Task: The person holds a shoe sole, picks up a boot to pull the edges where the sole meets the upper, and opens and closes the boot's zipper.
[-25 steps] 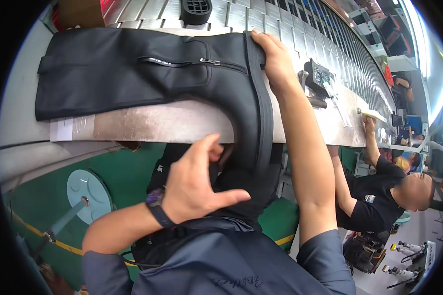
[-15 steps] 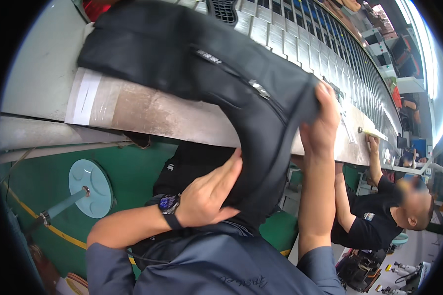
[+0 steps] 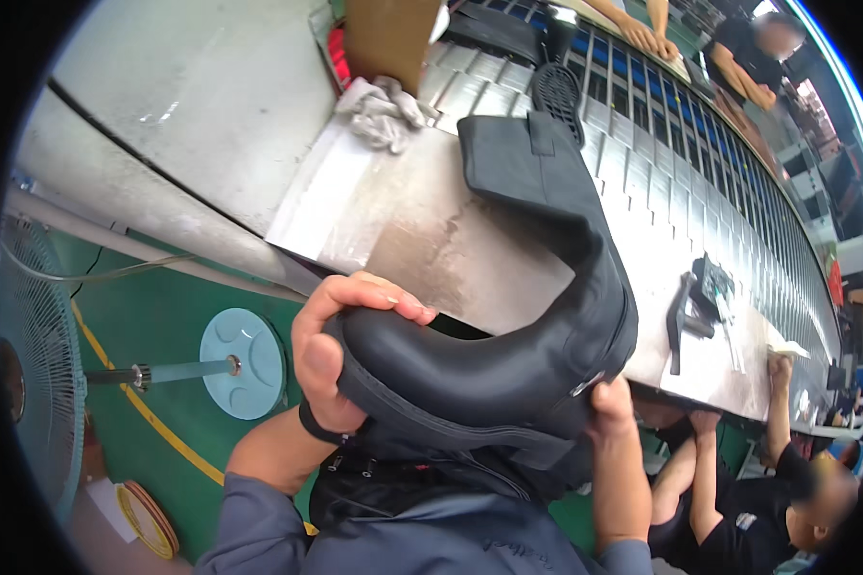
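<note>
- A tall black boot point(image 3: 508, 355) was held up in front of the worker's chest, at the near edge of a metal workbench point(image 3: 422, 240). Its toe pointed to the worker's left, and its shaft rose away over the bench toward the far side.
- The left hand point(image 3: 340, 350) was wrapped around the toe, fingers curled over the top and thumb beneath; a dark band sat on that wrist.
- The right hand point(image 3: 609, 407) gripped the heel end from below, its fingers closed against the sole and largely hidden by the boot.
- The top of the shaft, with a small pull loop at its rim, lay over the bench near a black ridged sole point(image 3: 556, 91) resting farther back.
- A crumpled grey rag point(image 3: 384, 110) lay on the far left part of the bench, just below a brown cardboard box point(image 3: 388, 38).
- To the right along the bench, well apart from the boot, lay some small dark tools point(image 3: 700, 307).
- Beyond the bench ran a slatted conveyor point(image 3: 681, 182) of pale metal strips.
- A second person in dark clothing point(image 3: 777, 508) sat at the lower right, one hand reaching up to the bench edge; another person point(image 3: 748, 57) stood at the far side of the conveyor.
- Under the bench, on the green floor point(image 3: 173, 412), stood a fan on a round pale-blue base point(image 3: 244, 364), crossed by a yellow line.
</note>
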The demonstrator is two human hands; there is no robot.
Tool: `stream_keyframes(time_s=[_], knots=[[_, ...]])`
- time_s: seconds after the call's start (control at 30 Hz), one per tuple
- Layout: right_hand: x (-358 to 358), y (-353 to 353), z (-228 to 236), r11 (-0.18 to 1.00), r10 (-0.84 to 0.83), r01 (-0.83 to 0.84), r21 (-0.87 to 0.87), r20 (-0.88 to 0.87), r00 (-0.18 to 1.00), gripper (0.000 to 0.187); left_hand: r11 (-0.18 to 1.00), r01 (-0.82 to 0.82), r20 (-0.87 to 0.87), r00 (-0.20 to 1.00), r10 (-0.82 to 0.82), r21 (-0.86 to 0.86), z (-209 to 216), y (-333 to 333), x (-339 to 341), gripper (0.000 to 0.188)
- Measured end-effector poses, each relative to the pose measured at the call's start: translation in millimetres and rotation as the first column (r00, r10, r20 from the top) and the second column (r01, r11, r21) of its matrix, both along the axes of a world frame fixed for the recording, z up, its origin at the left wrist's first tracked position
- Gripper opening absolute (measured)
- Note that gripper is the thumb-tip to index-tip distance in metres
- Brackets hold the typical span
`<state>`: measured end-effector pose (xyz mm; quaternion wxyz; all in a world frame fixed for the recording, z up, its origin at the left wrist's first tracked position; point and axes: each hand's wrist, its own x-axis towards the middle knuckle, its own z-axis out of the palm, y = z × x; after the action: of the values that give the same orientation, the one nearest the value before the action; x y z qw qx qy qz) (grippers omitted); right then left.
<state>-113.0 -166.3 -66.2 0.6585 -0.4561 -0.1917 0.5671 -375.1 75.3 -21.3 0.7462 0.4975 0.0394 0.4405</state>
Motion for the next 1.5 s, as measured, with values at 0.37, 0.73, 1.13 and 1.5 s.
stream_keyframes(time_s=[0.37,0.73,1.13,1.5], knots=[[-48,-17,50,0.944,-0.302,0.114,0.309,0.674,0.674,0.084,0.959,-0.035,-0.205,0.979,-0.024,-0.280,-7,31,29,0.066],[-82,-24,6,0.944,-0.328,0.248,0.219,0.713,0.619,0.057,0.413,-0.008,-0.413,0.031,0.910,0.911,-23,269,122,0.054],[-69,-13,39,0.969,-0.157,0.238,0.070,0.915,0.371,0.055,0.498,-0.296,-0.342,0.449,0.826,0.815,-25,176,-7,0.033],[-56,-13,43,1.000,0.009,-0.026,-0.003,0.973,0.233,0.090,0.046,0.345,-0.153,0.289,0.945,0.938,-32,161,15,0.048]])
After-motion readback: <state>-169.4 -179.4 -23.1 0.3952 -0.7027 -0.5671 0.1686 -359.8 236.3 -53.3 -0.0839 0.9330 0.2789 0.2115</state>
